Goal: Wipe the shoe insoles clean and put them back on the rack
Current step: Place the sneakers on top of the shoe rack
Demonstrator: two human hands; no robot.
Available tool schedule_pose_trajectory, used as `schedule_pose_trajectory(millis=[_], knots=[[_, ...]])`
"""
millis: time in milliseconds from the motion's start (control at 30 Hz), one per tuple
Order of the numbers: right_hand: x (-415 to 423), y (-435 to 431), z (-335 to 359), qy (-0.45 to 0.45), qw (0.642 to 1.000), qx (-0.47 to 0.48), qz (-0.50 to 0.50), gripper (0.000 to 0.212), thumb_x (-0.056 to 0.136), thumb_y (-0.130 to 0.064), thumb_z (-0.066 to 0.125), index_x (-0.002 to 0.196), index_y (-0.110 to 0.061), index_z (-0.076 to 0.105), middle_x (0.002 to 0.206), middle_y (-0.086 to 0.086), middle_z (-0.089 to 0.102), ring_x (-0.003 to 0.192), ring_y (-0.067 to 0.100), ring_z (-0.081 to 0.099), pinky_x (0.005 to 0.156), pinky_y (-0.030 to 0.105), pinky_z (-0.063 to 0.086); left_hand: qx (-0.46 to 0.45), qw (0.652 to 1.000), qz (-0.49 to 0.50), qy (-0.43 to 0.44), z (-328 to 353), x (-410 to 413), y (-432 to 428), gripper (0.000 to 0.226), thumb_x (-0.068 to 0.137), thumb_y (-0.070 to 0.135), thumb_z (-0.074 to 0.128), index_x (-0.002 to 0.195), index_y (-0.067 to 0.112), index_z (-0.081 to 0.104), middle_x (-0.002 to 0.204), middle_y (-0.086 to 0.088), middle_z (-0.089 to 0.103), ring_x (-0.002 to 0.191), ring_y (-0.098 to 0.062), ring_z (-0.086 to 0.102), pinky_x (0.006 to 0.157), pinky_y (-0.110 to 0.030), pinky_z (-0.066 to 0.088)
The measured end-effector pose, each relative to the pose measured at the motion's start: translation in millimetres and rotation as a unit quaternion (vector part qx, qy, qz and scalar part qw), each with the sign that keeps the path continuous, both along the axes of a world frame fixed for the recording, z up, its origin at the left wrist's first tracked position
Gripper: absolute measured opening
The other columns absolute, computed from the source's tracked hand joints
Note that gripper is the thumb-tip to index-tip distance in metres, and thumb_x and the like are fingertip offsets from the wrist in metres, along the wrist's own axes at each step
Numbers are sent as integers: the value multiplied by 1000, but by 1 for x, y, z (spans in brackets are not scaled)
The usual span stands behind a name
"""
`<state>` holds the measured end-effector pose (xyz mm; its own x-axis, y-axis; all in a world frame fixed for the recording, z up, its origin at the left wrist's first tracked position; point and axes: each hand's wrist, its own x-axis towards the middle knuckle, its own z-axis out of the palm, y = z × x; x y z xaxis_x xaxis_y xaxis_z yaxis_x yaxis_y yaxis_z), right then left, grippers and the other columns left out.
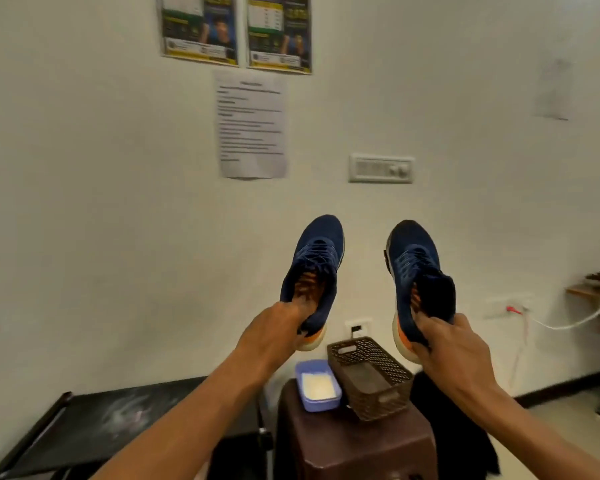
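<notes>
Aloft, two navy running shoes are held toe-up before a pale wall, well apart from one another. The left-hand shoe is gripped at its heel by the left hand, whose fingers are curled over the collar with the tips tucked into the opening. The right-hand shoe is held at its heel by the right hand, the fingers wrapped close together round the back. A dark cloth is bunched over that shoe's opening; whether it is pinched as well cannot be told. Orange lining is seen inside both shoes, though whether the insoles are in place cannot be told.

Below the shoes, a brown stool is topped by a blue tub of something white and, touching it, a brown woven basket with a dark object inside. A black bench is seen to the left. Two posters, a printed notice and a switch panel are fixed to the wall.
</notes>
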<state>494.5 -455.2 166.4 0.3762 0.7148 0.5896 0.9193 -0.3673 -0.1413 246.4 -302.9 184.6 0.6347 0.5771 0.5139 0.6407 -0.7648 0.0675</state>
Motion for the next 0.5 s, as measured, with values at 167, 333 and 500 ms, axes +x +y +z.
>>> schedule_pose_trajectory(millis=[167,333,500], knots=[[-100,72,-4,-1,993,-22,120,54,88,-40,61,138,-34,42,106,1,61,101,27,54,67,36,51,-25,995,95,-22,-12,-115,32,33,95,29,61,128,25,61,112,-7,72,95,-29,70,81,-40,59],[-209,144,-32,18,973,-83,213,53,89,-34,62,138,-33,43,110,3,61,108,28,52,71,35,47,-70,979,193,7,-40,-223,58,24,89,22,63,113,22,67,101,-7,71,89,-30,67,73,-42,56],[-292,203,-81,45,953,-147,263,42,88,-31,64,128,-29,52,110,6,61,107,28,55,78,37,52,-134,960,246,29,-86,-299,87,15,90,18,63,105,19,67,96,-10,70,84,-30,67,64,-33,45]])
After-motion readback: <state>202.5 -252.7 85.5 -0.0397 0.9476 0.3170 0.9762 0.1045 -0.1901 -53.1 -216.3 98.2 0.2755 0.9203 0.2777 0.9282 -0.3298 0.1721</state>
